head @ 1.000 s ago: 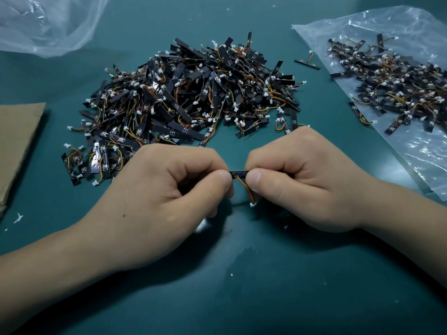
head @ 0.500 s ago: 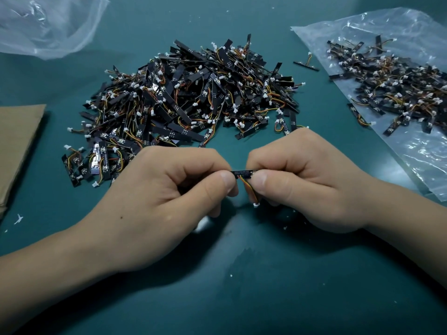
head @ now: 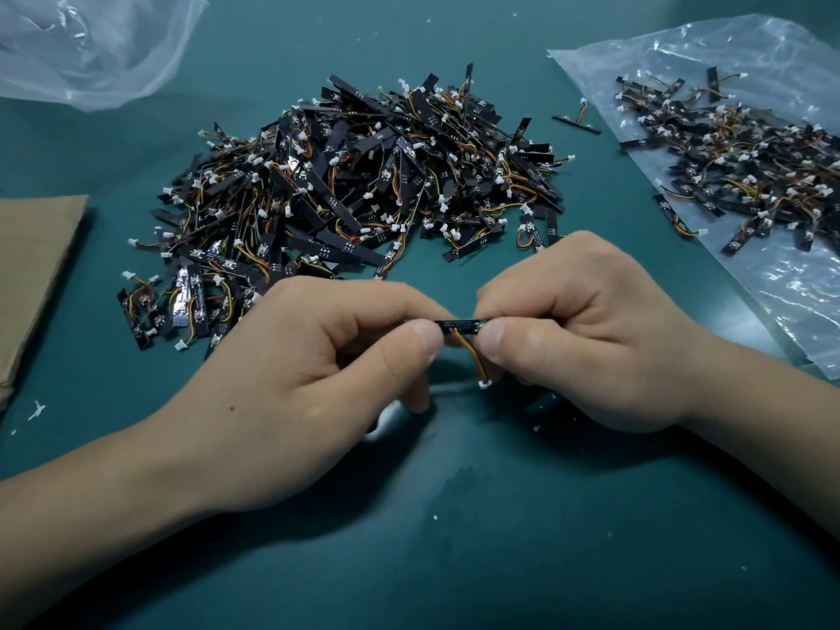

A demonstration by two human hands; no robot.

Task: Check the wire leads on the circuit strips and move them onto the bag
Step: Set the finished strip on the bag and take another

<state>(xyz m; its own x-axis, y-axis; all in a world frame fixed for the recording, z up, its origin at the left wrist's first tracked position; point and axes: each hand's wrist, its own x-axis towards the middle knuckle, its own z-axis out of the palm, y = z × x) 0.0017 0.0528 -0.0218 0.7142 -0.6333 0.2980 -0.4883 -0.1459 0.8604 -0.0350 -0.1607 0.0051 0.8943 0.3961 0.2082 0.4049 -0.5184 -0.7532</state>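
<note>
— Black laminate, narrow and flat: is that the circuit strip (head: pixel 460 324) under inspection?

— Correct. One circuit strip, held level above the worktop (head: pixel 500 538), in front of the main pile (head: pixel 354 184). The left hand (head: pixel 291 384) pinches its left end and the right hand (head: pixel 586 338) its right end. On both hands the fingers (head: pixel 409 352) are curled in and clamped on the strip, thumb against forefinger. Only a short middle section shows between the two thumbs.

— And the wire lead?

— The wire lead (head: pixel 472 352) is a bundle of thin red, orange and yellow strands. It leaves the underside of the strip near the right thumb and hangs down in a slight curve. It ends in a small white connector (head: pixel 484 383), just beside the lower fingers of the right hand.

— Any markings legible?

— Pale dots show on several strips in the pile. Any print is too small to read.

— Location of the remaining stock?

— The main pile is a loose, tangled heap of like strips, matte black with white plugs, on the worktop beyond the hands. A smaller heap (head: pixel 745 166) lies on the clear, crinkled plastic bag (head: pixel 772 284) at the right. A single strip (head: pixel 576 122) lies on the worktop between pile and bag, near the bag's edge.

— Other items?

— A second bag (head: pixel 91 47), also clear film, sits bunched at the far left. A flat brown cardboard sheet (head: pixel 32 266) lies at the left edge. The worktop surface is smooth, teal-green and faintly glossy, with scattered white flecks.
</note>
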